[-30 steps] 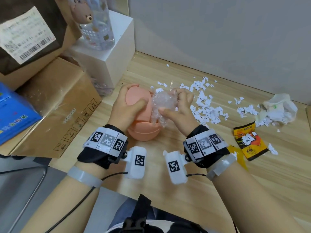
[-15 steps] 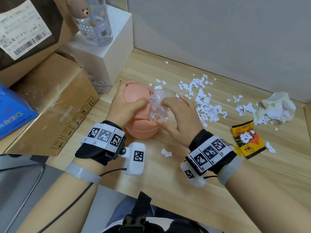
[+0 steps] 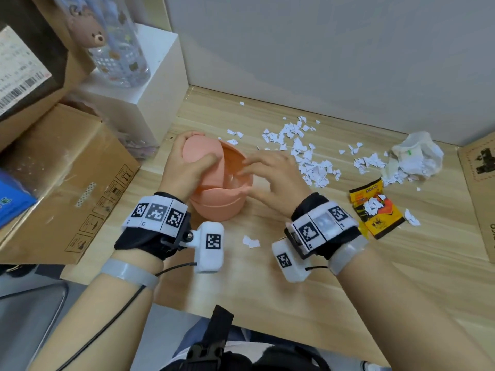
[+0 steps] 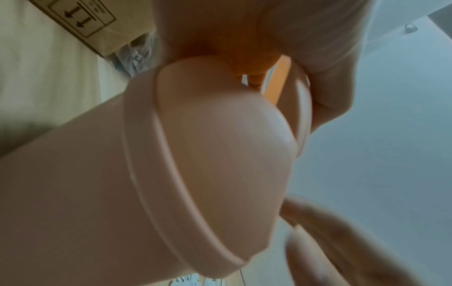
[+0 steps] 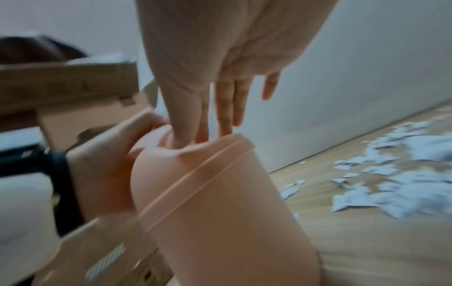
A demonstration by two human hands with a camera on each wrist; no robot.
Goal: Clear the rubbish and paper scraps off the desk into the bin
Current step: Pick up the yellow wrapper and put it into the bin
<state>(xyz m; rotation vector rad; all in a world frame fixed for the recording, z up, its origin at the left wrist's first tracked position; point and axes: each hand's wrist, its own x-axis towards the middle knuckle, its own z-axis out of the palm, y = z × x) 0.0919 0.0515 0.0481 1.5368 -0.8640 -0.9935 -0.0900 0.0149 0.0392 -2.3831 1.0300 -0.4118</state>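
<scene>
Head view. My left hand (image 3: 184, 170) curls over the domed swing lid (image 3: 201, 153) of the small salmon-pink plastic desk bin (image 3: 219, 207), thumb pressing the flap down and back so the mouth stays open. My right hand (image 3: 270, 180) hovers at that mouth with fingers straight and spread, holding nothing; a clear crinkled bit seems to lie inside the bin, though it is too dim to name. The bin stands on the pale wooden desk (image 3: 267, 290), close in front of me, so both hands reach it easily. Right of the bin lies the scatter of torn white paper scraps (image 3: 308, 159); farther right of the bin, a crumpled white tissue wad (image 3: 412, 156) and a flat yellow-orange snack wrapper (image 3: 377, 207) with scraps on it. One stray scrap (image 3: 250, 241) lies just on my side of the bin. Most of the clearing looks still to do.

Left wrist view. Bin wall and lid fill the frame; my left fingers (image 4: 244, 29) grip the lid's top edge, tilting it inward, with a gap showing beside it.

Right wrist view. My right fingers (image 5: 225, 108) point straight down, tips at the bin rim, open and empty. Left hand wraps the lid on the bin's far side. Scraps lie blurred on the desk right of the bin.
</scene>
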